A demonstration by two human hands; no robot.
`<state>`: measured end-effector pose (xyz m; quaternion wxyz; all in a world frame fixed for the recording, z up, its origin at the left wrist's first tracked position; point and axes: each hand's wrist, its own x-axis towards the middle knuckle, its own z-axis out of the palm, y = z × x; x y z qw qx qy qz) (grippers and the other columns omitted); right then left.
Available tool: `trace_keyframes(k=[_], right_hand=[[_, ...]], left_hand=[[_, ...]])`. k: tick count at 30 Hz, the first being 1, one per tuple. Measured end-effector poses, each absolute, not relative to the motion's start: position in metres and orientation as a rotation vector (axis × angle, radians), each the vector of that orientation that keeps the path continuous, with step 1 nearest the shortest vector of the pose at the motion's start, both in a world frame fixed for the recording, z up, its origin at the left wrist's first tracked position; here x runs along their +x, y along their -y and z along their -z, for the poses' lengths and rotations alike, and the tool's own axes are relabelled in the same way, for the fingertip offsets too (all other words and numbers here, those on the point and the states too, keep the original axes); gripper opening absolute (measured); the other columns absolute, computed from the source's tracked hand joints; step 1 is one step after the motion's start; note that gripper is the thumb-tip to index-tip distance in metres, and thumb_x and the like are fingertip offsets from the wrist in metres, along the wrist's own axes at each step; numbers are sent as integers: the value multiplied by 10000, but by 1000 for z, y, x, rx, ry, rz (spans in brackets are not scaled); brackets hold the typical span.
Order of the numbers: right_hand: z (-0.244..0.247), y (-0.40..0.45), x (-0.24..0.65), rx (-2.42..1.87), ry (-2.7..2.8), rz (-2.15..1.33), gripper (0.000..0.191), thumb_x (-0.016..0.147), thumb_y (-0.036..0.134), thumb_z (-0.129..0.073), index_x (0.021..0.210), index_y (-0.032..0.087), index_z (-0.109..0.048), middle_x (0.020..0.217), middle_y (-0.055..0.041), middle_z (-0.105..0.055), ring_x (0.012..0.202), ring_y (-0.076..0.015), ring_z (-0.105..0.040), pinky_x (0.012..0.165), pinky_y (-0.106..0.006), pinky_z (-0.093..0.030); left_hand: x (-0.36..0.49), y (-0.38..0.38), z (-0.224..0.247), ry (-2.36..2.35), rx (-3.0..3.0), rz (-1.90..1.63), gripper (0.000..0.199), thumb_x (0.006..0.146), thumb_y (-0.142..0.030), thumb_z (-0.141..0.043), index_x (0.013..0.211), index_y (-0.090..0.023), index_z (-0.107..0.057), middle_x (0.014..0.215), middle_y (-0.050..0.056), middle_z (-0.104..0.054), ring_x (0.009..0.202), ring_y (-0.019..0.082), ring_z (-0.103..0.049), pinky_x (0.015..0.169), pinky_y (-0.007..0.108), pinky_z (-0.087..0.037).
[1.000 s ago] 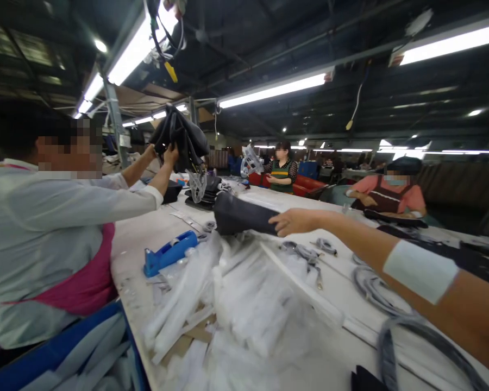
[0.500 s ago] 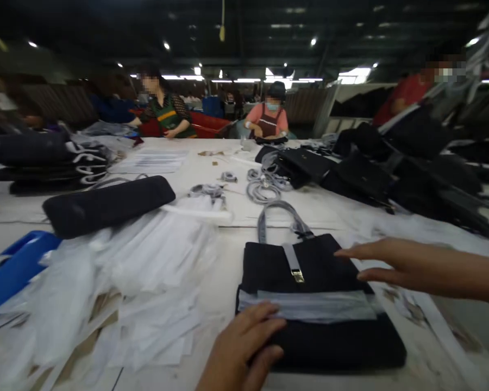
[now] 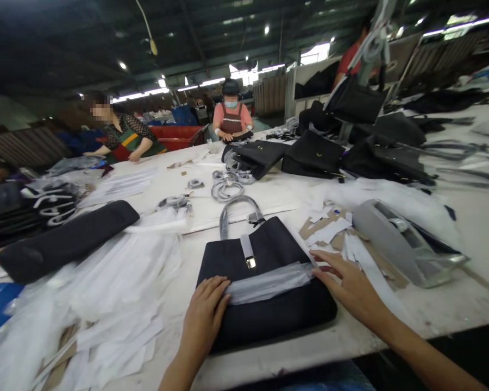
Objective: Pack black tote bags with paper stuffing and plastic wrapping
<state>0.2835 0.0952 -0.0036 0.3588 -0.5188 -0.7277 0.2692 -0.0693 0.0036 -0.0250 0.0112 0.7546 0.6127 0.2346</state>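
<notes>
A black handbag (image 3: 269, 320) lies flat before me on the white table. Its looped handle (image 3: 240, 202) is wrapped in clear film, and a gold clasp (image 3: 250, 263) sits on a film-covered strap. Across its front runs a translucent plastic strip (image 3: 269, 283). My left hand (image 3: 204, 309) rests open on the bag's left side, fingers flat by the strip's left end. At the right edge my right hand (image 3: 346, 279) is open, its fingers and thumb apart at the strip's other end.
White sheets and film (image 3: 122, 271) pile up on the left, near a long black padded piece (image 3: 73, 239). A grey plastic device (image 3: 403, 244) stands right, beside paper scraps (image 3: 330, 228). More black bags (image 3: 313, 155) lie farther back. Co-workers sit across the table.
The view has swung right and tilted. My right hand, earlier above the bag's right side, has come down to its edge. My left hand has shifted to the left end of the strip.
</notes>
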Motion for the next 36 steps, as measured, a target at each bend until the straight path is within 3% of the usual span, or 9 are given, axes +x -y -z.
trace_keyframes(k=[3, 8, 13, 16, 18, 22, 27, 36], right_hand=[[15, -102, 289, -1391, 1674, -879, 417, 908, 476, -542, 1235, 232, -629, 1224, -86, -683, 1030, -256, -680, 919, -401, -558], [14, -120, 295, -1387, 1698, -1066, 364, 897, 471, -478, 1026, 229, -717, 938, -47, -747, 830, -237, -702, 715, -346, -576], [6, -137, 285, -1451, 1750, -964, 375, 892, 459, -513, 1097, 216, -712, 941, -46, -745, 766, -225, -684, 778, -357, -520], [7, -151, 272, -1473, 1737, -946, 408, 902, 462, -506, 1120, 185, -711, 884, -63, -747, 826, -244, -684, 806, -355, -501], [9, -162, 263, -1482, 1731, -933, 418, 903, 465, -515, 1128, 174, -713, 953, -82, -747, 916, -250, -679, 849, -343, -485], [11, -181, 245, -1494, 1728, -926, 378, 892, 421, -549, 1134, 178, -707, 1020, -90, -735, 974, -241, -660, 856, -309, -460], [7, -193, 238, -1472, 1792, -1004, 268, 882, 345, -544, 766, 169, -710, 668, -18, -649, 685, -186, -586, 665, -275, -414], [3, -191, 232, -1347, 1879, -1102, 198, 854, 346, -568, 793, 181, -660, 686, -2, -638, 671, -167, -548, 587, -235, -403]], left_hand=[[-56, -12, 14, -1900, 2402, -741, 315, 991, -324, -483, 1276, -264, -603, 1254, 63, -680, 1174, 262, -624, 1057, 530, -484], [-2, -70, -33, -1488, 2512, -720, 312, 1006, -288, -458, 1286, -266, -592, 1312, 52, -640, 1213, 198, -592, 1040, 378, -503], [45, -168, -36, -1263, 2554, -702, 312, 987, -284, -487, 1261, -243, -630, 1328, 56, -632, 1250, 230, -554, 1106, 415, -420], [53, -214, -19, -1305, 2517, -740, 323, 988, -294, -470, 1253, -218, -638, 1285, 70, -666, 1209, 237, -595, 1074, 406, -448], [53, -231, -8, -1359, 2466, -794, 338, 995, -309, -445, 1253, -209, -637, 1259, 76, -684, 1178, 239, -624, 1046, 401, -470], [52, -241, 11, -1425, 2323, -942, 386, 1019, -329, -356, 1253, -193, -632, 1247, 78, -693, 1170, 219, -638, 1001, 363, -494], [55, -238, 16, -1391, 2191, -1078, 363, 1012, -367, -375, 1141, -225, -683, 1148, 32, -736, 1099, 193, -666, 945, 314, -501], [64, -235, 8, -1389, 2030, -1315, 342, 995, -393, -410, 924, -210, -691, 903, 18, -745, 864, 178, -671, 782, 261, -459]])
